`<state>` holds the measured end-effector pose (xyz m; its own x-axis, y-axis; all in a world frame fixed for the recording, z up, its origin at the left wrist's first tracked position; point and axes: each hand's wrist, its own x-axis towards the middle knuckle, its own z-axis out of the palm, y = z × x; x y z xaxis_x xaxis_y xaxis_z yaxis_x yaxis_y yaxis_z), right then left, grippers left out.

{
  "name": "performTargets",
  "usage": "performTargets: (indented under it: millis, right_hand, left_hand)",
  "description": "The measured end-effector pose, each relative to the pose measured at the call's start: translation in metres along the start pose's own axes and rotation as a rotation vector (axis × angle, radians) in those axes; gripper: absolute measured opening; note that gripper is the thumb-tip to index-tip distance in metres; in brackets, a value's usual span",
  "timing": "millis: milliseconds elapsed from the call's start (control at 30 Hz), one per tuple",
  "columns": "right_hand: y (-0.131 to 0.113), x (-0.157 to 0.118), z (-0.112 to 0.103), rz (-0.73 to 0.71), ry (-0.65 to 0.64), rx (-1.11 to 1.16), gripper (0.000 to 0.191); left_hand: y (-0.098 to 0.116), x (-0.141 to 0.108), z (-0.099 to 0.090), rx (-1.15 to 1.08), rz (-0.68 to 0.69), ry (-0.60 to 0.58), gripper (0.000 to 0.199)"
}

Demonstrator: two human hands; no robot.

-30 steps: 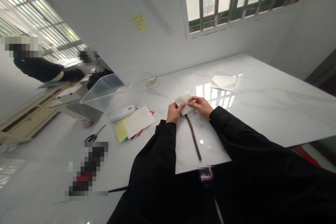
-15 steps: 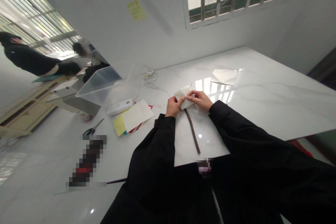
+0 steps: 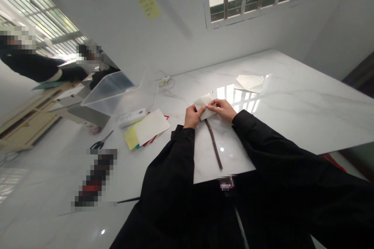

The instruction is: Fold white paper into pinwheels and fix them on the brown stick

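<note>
Between both hands is a small piece of cream paper point(image 3: 203, 101), with creases showing on it. My left hand point(image 3: 193, 116) grips its left side, thumb pressed near the middle. On the right side, my right hand point(image 3: 222, 109) pinches the paper, its fingertips meeting the left thumb. A thin brown stick point(image 3: 214, 144) lies on the white marbled table point(image 3: 306, 116) just below the paper, its upper end close under the left hand. Whether the stick touches the paper I cannot tell.
Left of my arms lies a stack of coloured paper point(image 3: 153, 126) beside a white device point(image 3: 133, 117). Scissors point(image 3: 97, 144), a blurred-out dark item point(image 3: 95, 181) and a clear plastic bin point(image 3: 102, 91) are farther left. More cream paper point(image 3: 249, 83) lies toward the back. Two people sit beyond.
The view has shifted slightly. Both hands keep their grip on the paper, with hardly any visible movement, and the stick lies where it was.
</note>
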<state>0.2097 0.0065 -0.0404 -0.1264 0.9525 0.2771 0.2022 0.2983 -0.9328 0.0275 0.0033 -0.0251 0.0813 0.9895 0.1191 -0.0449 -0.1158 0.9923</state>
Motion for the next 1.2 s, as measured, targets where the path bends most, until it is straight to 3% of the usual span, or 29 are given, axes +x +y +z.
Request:
performTargets:
  millis: [533,1200]
  right_hand:
    - [-0.005,-0.001,0.000,0.014,-0.013,-0.001,0.043]
    - [-0.013,-0.004,-0.001,0.032,0.033,-0.009,0.043]
  left_hand:
    - [0.001,0.000,0.002,-0.012,-0.018,0.024,0.055]
    - [-0.005,0.003,-0.001,-0.054,-0.019,-0.063,0.060]
